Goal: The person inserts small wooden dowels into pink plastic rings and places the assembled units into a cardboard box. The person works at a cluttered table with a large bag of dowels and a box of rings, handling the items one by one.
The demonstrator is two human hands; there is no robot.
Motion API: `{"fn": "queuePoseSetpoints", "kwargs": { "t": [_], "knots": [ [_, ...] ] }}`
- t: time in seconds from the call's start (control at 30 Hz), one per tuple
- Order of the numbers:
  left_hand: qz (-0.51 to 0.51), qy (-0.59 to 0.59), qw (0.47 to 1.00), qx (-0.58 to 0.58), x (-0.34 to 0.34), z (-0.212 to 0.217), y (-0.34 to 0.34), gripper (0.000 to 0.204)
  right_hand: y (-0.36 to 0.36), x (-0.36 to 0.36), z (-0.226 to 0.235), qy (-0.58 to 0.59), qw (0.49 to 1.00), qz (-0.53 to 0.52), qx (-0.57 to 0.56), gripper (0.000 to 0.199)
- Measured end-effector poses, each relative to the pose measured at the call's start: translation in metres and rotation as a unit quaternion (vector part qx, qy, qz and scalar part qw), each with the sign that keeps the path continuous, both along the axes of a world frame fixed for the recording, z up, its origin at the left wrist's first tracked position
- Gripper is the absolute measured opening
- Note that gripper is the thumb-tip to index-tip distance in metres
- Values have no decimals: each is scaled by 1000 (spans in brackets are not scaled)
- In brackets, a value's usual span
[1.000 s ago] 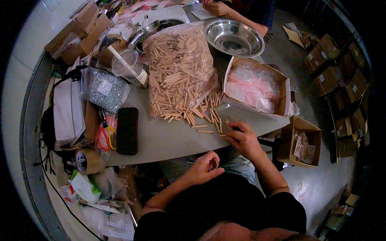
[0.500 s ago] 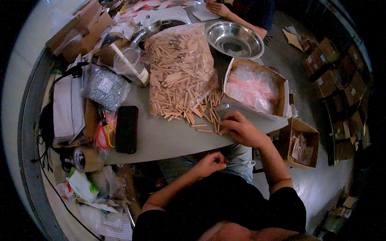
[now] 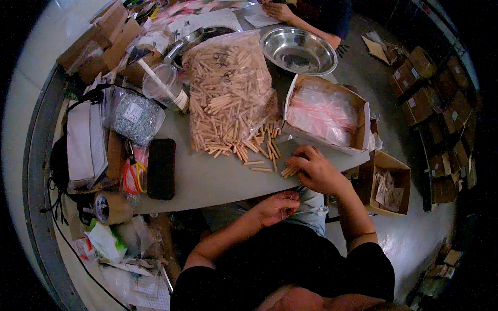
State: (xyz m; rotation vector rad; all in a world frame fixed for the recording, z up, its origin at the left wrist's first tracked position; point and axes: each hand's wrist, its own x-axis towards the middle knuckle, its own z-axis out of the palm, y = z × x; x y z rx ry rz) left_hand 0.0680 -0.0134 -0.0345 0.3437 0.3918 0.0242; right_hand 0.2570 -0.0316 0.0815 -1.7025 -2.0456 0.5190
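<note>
My right hand (image 3: 314, 168) is closed at the table's near edge, with a few short wooden dowels (image 3: 288, 171) under its fingertips. More loose dowels (image 3: 257, 163) lie just to the left of it. They spill from the mouth of a large clear plastic bag (image 3: 228, 93) full of the same dowels. My left hand (image 3: 278, 208) is held over my lap, below the table edge, its fingers curled together. Something clear and shiny glints at its fingers, too small to make out.
An open carton (image 3: 327, 111) of clear, pink-marked bags stands right of the dowels. Behind it is a steel basin (image 3: 299, 52). At left are a black phone (image 3: 161, 168), scissors (image 3: 135, 176), a bag of small metal parts (image 3: 137, 116) and a plastic tub (image 3: 163, 85). Another person's hand (image 3: 278, 11) rests across the table.
My right hand has drawn a few dowels away from the loose ones, toward the near edge. My left hand has shifted slightly right, and a clear glint now shows at its fingers.
</note>
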Motion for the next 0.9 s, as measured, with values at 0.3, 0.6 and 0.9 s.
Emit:
{"fn": "queuePoseSetpoints", "kwargs": {
  "t": [0.3, 0.6, 0.9],
  "knots": [
    [23, -39, 999, -6, -4, -8, -2, 16, -4, 6, -8, 21, 999, 19, 38, 33],
    [34, -44, 998, 11, -4, 0, -1, 16, -4, 6, -8, 47, 998, 18, 47, 34],
    [38, -17, 999, 13, -4, -3, -1, 17, 16, 5, -10, -40, 995, 25, 82, 17]
  ]
}}
